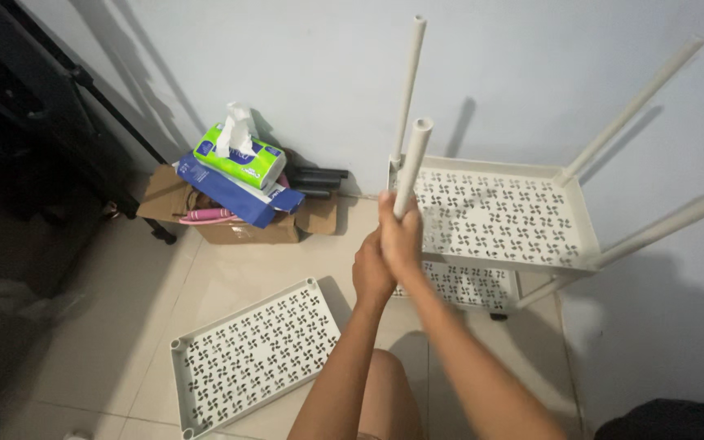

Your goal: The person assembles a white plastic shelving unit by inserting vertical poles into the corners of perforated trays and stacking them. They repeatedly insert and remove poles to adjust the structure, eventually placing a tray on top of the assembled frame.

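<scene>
Both my hands clasp one white plastic pole [415,155] at the near left corner of a white perforated shelf rack [503,213]. My right hand [402,235] wraps the pole's lower end at the top shelf's corner. My left hand [372,273] sits just below and left of it, pressed against the right hand. A second pole [410,77] rises behind, and two more poles [637,106] lean up at the right corners. A lower shelf [466,285] shows under the top one.
A loose perforated white shelf tray [254,354] lies on the tiled floor at the left. A cardboard box [238,216] by the wall holds a green tissue pack [238,159] and a blue box. Dark furniture and a black stand leg fill the far left.
</scene>
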